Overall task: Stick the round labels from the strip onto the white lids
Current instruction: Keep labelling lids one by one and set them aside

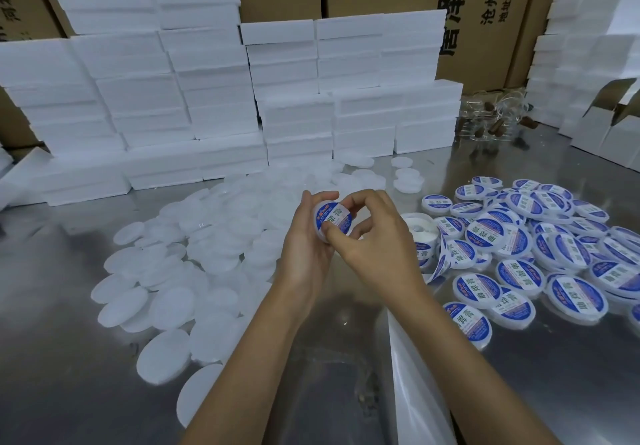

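I see the left hand [304, 237] curled round a white lid [332, 218], held up over the middle of the desk [69, 306]. The right hand [374, 233] has its fingers [332, 231] pressing the blue round label [335, 217] onto it. Bare lids [194, 254] are heaped toward the left edge, labelled lids [540, 247] toward the right, and the label strip [441, 261] lies between.

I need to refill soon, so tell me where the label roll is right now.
In the head view, the label roll lies on the metal table, just right of the right hand, at the left edge of the labelled lids. Its strip trails toward the person.
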The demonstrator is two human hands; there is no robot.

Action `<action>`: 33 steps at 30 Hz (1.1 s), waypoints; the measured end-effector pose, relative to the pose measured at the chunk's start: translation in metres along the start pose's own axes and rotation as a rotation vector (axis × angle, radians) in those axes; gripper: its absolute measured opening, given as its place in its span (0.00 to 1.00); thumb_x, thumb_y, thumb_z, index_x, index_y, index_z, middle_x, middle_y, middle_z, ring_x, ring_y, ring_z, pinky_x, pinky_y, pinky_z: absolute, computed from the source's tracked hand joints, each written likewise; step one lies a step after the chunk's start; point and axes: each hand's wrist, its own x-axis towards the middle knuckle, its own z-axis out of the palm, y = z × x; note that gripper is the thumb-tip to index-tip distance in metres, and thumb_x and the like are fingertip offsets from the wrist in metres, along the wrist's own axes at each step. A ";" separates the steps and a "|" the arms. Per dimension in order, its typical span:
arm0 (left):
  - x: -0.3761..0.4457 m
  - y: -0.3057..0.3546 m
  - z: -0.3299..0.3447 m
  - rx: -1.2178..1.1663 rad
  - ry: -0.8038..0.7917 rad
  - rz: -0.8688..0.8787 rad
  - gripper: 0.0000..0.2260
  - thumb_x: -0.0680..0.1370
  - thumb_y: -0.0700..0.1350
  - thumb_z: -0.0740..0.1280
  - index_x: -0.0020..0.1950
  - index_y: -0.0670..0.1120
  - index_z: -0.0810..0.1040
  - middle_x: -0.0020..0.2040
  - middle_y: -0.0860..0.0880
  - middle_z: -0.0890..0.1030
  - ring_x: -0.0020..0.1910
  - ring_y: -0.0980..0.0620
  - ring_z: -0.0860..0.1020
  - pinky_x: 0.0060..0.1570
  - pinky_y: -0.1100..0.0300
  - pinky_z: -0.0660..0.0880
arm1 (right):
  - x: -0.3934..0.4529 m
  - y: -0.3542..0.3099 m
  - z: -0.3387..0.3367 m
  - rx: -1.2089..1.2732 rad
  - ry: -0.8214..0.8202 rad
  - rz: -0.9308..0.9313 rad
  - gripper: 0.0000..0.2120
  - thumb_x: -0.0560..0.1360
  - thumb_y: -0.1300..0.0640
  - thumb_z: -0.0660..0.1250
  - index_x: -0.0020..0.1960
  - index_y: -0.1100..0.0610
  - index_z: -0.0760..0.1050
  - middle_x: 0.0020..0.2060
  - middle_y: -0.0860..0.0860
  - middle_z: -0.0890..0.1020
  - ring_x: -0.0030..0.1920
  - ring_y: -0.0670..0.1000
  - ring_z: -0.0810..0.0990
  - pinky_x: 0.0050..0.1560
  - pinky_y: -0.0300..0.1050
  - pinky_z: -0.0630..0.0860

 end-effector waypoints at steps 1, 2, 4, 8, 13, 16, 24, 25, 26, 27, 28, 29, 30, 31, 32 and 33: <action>0.000 0.001 0.000 -0.004 -0.004 -0.002 0.20 0.86 0.55 0.52 0.61 0.42 0.75 0.49 0.47 0.85 0.53 0.50 0.83 0.55 0.57 0.79 | 0.000 0.001 -0.001 -0.022 -0.005 0.007 0.13 0.70 0.47 0.74 0.50 0.44 0.74 0.50 0.40 0.76 0.38 0.42 0.78 0.42 0.42 0.76; -0.001 0.002 0.000 -0.011 -0.006 -0.005 0.20 0.86 0.55 0.52 0.61 0.42 0.75 0.49 0.46 0.85 0.53 0.50 0.84 0.55 0.57 0.79 | 0.001 0.001 -0.002 -0.035 -0.010 0.008 0.13 0.70 0.46 0.74 0.51 0.44 0.74 0.50 0.40 0.76 0.37 0.42 0.78 0.41 0.41 0.75; -0.003 0.003 0.000 -0.040 -0.004 -0.015 0.21 0.86 0.55 0.52 0.61 0.41 0.75 0.50 0.44 0.84 0.52 0.49 0.84 0.57 0.56 0.78 | 0.000 0.002 -0.004 -0.050 -0.012 -0.006 0.13 0.70 0.46 0.74 0.52 0.44 0.76 0.50 0.40 0.76 0.37 0.41 0.77 0.39 0.40 0.73; -0.006 0.007 0.000 -0.162 -0.001 -0.070 0.22 0.85 0.55 0.53 0.63 0.39 0.76 0.52 0.42 0.83 0.51 0.47 0.84 0.60 0.53 0.77 | -0.002 0.003 -0.003 -0.102 -0.009 -0.021 0.16 0.71 0.44 0.73 0.57 0.43 0.76 0.52 0.40 0.74 0.38 0.34 0.73 0.37 0.36 0.67; -0.006 0.010 -0.001 -0.302 -0.002 -0.123 0.22 0.85 0.55 0.54 0.64 0.38 0.75 0.63 0.36 0.81 0.63 0.38 0.80 0.71 0.47 0.70 | -0.005 0.000 -0.004 -0.095 -0.005 -0.010 0.32 0.69 0.39 0.73 0.67 0.40 0.64 0.51 0.36 0.73 0.39 0.36 0.72 0.38 0.38 0.69; -0.005 0.009 -0.003 -0.357 -0.035 -0.132 0.23 0.86 0.56 0.53 0.63 0.38 0.74 0.65 0.36 0.80 0.70 0.37 0.75 0.76 0.45 0.64 | -0.006 0.001 -0.005 -0.130 -0.001 0.054 0.28 0.64 0.29 0.71 0.54 0.41 0.64 0.46 0.35 0.72 0.44 0.33 0.73 0.36 0.35 0.65; -0.007 0.012 -0.002 -0.378 -0.157 -0.156 0.24 0.86 0.57 0.50 0.60 0.40 0.76 0.67 0.39 0.79 0.65 0.41 0.78 0.66 0.48 0.73 | -0.005 0.005 -0.008 -0.233 -0.024 -0.041 0.25 0.76 0.31 0.60 0.33 0.50 0.62 0.26 0.47 0.69 0.30 0.47 0.71 0.30 0.46 0.63; -0.007 0.012 -0.002 -0.380 -0.162 -0.155 0.24 0.86 0.56 0.50 0.59 0.40 0.76 0.67 0.39 0.79 0.65 0.42 0.78 0.65 0.50 0.74 | -0.004 0.007 -0.008 -0.223 -0.027 -0.054 0.24 0.78 0.35 0.59 0.34 0.51 0.62 0.25 0.46 0.69 0.30 0.47 0.70 0.31 0.46 0.64; -0.007 0.012 -0.003 -0.381 -0.166 -0.154 0.24 0.86 0.56 0.50 0.59 0.40 0.76 0.67 0.39 0.79 0.66 0.42 0.78 0.65 0.51 0.73 | -0.003 0.008 -0.008 -0.221 -0.029 -0.066 0.22 0.80 0.38 0.57 0.35 0.52 0.65 0.25 0.46 0.70 0.30 0.48 0.71 0.32 0.47 0.65; -0.007 0.011 -0.003 -0.379 -0.169 -0.154 0.23 0.86 0.56 0.50 0.59 0.40 0.76 0.67 0.39 0.79 0.67 0.43 0.78 0.66 0.51 0.72 | -0.003 0.008 -0.009 -0.228 -0.033 -0.073 0.21 0.82 0.40 0.56 0.36 0.52 0.67 0.26 0.46 0.71 0.31 0.49 0.72 0.33 0.48 0.67; -0.007 0.011 -0.003 -0.376 -0.172 -0.152 0.24 0.86 0.56 0.50 0.59 0.40 0.77 0.67 0.39 0.80 0.68 0.43 0.77 0.67 0.51 0.72 | -0.004 0.009 -0.010 -0.235 -0.041 -0.075 0.20 0.83 0.42 0.54 0.38 0.53 0.69 0.28 0.47 0.73 0.33 0.52 0.74 0.34 0.49 0.69; -0.007 0.010 -0.003 -0.370 -0.174 -0.149 0.24 0.86 0.56 0.50 0.58 0.40 0.77 0.67 0.39 0.80 0.68 0.43 0.77 0.67 0.51 0.71 | -0.004 0.009 -0.010 -0.240 -0.049 -0.076 0.20 0.83 0.43 0.53 0.40 0.54 0.70 0.30 0.48 0.75 0.35 0.54 0.75 0.35 0.50 0.71; -0.006 0.010 -0.004 -0.363 -0.175 -0.144 0.24 0.86 0.56 0.50 0.58 0.40 0.77 0.67 0.40 0.80 0.67 0.43 0.78 0.68 0.51 0.71 | -0.005 0.009 -0.010 -0.248 -0.055 -0.076 0.20 0.84 0.43 0.52 0.41 0.54 0.70 0.32 0.49 0.77 0.36 0.56 0.77 0.36 0.51 0.71; -0.006 0.009 -0.004 -0.357 -0.176 -0.140 0.24 0.86 0.57 0.50 0.58 0.40 0.77 0.67 0.40 0.80 0.66 0.43 0.78 0.68 0.51 0.71 | -0.005 0.009 -0.010 -0.265 -0.057 -0.069 0.20 0.83 0.41 0.51 0.41 0.53 0.70 0.32 0.49 0.78 0.37 0.56 0.77 0.36 0.51 0.71; -0.006 0.009 -0.004 -0.352 -0.179 -0.140 0.24 0.86 0.57 0.50 0.59 0.40 0.77 0.67 0.40 0.80 0.66 0.43 0.78 0.68 0.51 0.71 | -0.005 0.008 -0.009 -0.289 -0.052 -0.055 0.21 0.82 0.38 0.51 0.39 0.51 0.68 0.31 0.47 0.77 0.36 0.54 0.77 0.35 0.50 0.69; -0.006 0.008 -0.004 -0.344 -0.184 -0.143 0.24 0.86 0.57 0.50 0.59 0.40 0.76 0.67 0.40 0.80 0.67 0.42 0.78 0.68 0.50 0.71 | -0.006 0.007 -0.009 -0.320 -0.039 -0.036 0.24 0.79 0.33 0.52 0.37 0.51 0.66 0.28 0.46 0.74 0.33 0.51 0.75 0.34 0.48 0.66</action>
